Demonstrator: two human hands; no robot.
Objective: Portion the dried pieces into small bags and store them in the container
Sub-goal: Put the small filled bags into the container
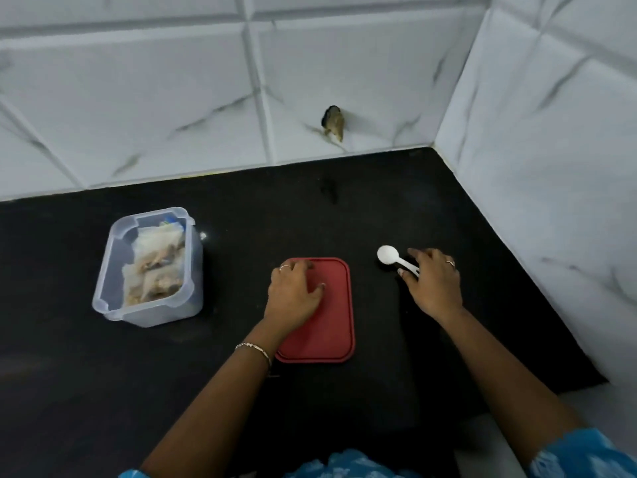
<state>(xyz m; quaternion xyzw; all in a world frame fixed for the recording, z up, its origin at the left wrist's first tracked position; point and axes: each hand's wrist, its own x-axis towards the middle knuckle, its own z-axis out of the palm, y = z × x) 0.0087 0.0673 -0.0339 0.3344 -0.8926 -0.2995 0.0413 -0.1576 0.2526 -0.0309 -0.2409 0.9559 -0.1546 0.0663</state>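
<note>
While the black counter (310, 401) is stretching from the near edge back to the white marbled wall tiles (172, 108), a clear plastic container (103, 291) is standing open on its left part, well apart from both hands. Small bags (157, 270) of pale dried pieces are sitting packed inside it, filling most of the tub, with a bit of blue showing at the far end. A red lid (331, 322) is lying flat on the counter near the middle, to the right of the container and not touching it. The left hand (294, 293) is resting on the lid's upper left part, its fingers spread and only slightly bent, pressing down on the lid rather than closing around anything. A bracelet (255, 348) is sitting on that wrist. The right hand (432, 282) is lying to the right of the lid, pinching the handle of a white plastic spoon (387, 255) between thumb and fingers. The spoon's bowl is pointing away to the left, low over the counter; whether it is touching the surface is not clear. A small dark patch (333, 122) is showing on the back wall.
</note>
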